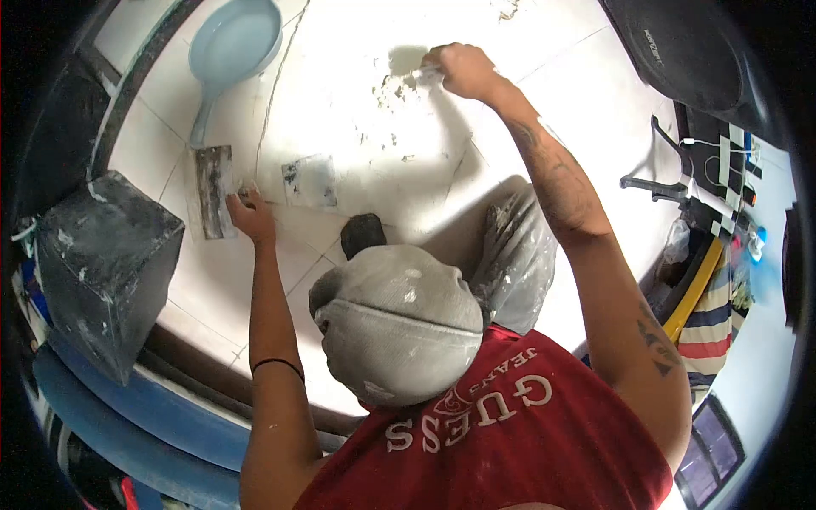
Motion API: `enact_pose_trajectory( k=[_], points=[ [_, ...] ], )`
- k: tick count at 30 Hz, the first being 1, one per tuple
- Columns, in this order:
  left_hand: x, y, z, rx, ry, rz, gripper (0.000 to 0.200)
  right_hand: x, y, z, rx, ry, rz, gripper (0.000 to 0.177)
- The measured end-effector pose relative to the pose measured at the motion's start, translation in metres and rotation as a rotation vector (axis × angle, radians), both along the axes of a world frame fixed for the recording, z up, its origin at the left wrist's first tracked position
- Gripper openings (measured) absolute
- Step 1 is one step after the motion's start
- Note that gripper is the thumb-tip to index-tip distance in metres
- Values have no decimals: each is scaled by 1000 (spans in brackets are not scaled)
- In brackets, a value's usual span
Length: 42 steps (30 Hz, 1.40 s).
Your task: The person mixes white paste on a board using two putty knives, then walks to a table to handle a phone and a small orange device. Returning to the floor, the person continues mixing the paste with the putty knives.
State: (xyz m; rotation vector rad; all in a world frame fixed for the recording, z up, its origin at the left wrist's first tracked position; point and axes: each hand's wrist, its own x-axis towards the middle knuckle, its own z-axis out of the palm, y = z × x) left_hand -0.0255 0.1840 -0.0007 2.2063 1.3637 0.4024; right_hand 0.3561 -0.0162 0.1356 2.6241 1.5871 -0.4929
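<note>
My right hand (466, 73) is closed at the upper middle, with a small whitish piece showing at its fingertips; I cannot tell what it is. Just left of it, pale crumbs and flakes (395, 89) lie scattered on the light tiled floor (340, 93). My left hand (252, 214) has its fingers curled in, right at the edge of a flat rectangular plate (214, 191) with dark smears. To the right of that hand lies a second, smaller clear-looking plate (311, 180), also smeared. A grey-blue pan (235, 42) rests farther up, its handle pointing down toward the first plate.
My bent knee (408, 314) in grey trousers fills the middle, above my red shirt (510, 442). A dark, splattered box-like thing (110, 255) stands at left, over blue curved padding (153, 425). At right are a black stand (667, 170), a white cable and striped cloth (707, 340).
</note>
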Motion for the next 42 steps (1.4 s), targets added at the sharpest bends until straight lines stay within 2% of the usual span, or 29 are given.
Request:
enact_pose_trajectory(
  k=[4, 6, 7, 10, 11, 14, 16, 19, 21, 24, 25, 26, 28, 32, 34, 35, 38, 41, 42],
  points=[
    [2, 1, -6, 67, -74, -1, 33, 2, 23, -10, 143, -27, 71, 38],
    [3, 2, -12, 98, -202, -21, 32, -3, 39, -14, 206, -78, 138, 38],
    [1, 2, -14, 113, -258, -32, 32, -4, 47, -15, 243, -87, 176, 31],
    [1, 2, -18, 255, -151, -38, 33, -6, 71, -36, -66, -140, 218, 44],
    [1, 2, -18, 234, -141, -44, 33, -9, 72, -44, -28, -112, 232, 34],
    [1, 4, -15, 210, -133, -48, 35, -25, 74, -25, -274, -154, 290, 13],
    [6, 2, -9, 232, -150, -51, 35, -23, 65, -31, -251, -176, 384, 13],
    [1, 5, -16, 130, -120, -51, 34, -14, 49, -37, -214, -124, 462, 14],
    [1, 4, -20, 246, -106, -74, 33, -11, 45, -37, -165, -57, 510, 14],
    [0, 7, -23, 312, -144, -92, 32, 3, 49, -26, -207, -72, 451, 24],
    [-3, 4, -23, 308, -160, -87, 32, 3, 53, -14, -198, -60, 347, 30],
    [-7, 0, -22, 272, -145, -78, 32, 6, 55, -9, -152, -92, 375, 32],
    [-3, 2, -17, 216, -131, -66, 31, 2, 62, 8, 5, -113, 382, 32],
    [1, 8, -22, 263, -148, -87, 32, -20, 78, -11, -36, -191, 423, 23],
    [1, 9, -21, 366, -133, -93, 34, -34, 81, -20, -66, -244, 472, 19],
    [-1, 5, -20, 411, -125, -102, 35, -42, 80, -23, -200, -174, 408, 15],
    [2, 3, -12, 84, -56, -10, 36, -36, 68, -30, -209, -203, 504, 16],
    [5, 3, -10, 207, -36, -52, 35, -26, 51, -40, -215, -233, 579, 19],
    [6, 4, -12, 292, -63, -78, 35, -19, 45, -45, -136, -220, 600, 18]
  ],
)
